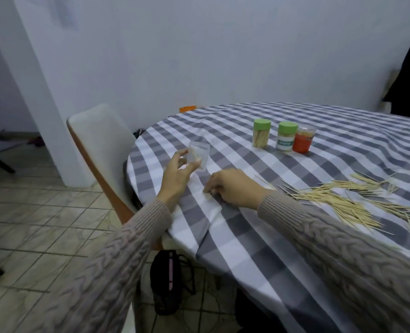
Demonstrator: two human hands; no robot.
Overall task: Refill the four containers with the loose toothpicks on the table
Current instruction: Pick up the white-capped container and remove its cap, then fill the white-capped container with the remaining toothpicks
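Toothpicks (348,200) lie loose in a wide scatter on the checked tablecloth (247,236), and I take that pile as my landmark. Well beyond the pile, toward the wall, I see three containers standing upright in a row, close together: a clear one with a green lid (261,133) with sticks showing inside, a second green-lidded one (286,137) with a label, and just beside it, touching or nearly so, an orange one with a clear top (304,139) that looks filled with sticks.

Left of the pile, near the table edge, my right hand (235,188) rests on the cloth with its fingers curled down; the fingertips seem to pinch something small against the fabric, but I cannot tell what, or whether anything is held at all. A few stray sticks lie just right of that hand, between it and the main pile.

Further left of the pile, my left hand (178,175) is raised above the table edge, thumb and fingers pinching a small clear container (198,156), held roughly upright; a few pale sticks seem to show inside it, though it is blurred.

Beyond that hand stands a white chair (100,140), and on the tiled floor below the table edge sits a dark bag (170,282)
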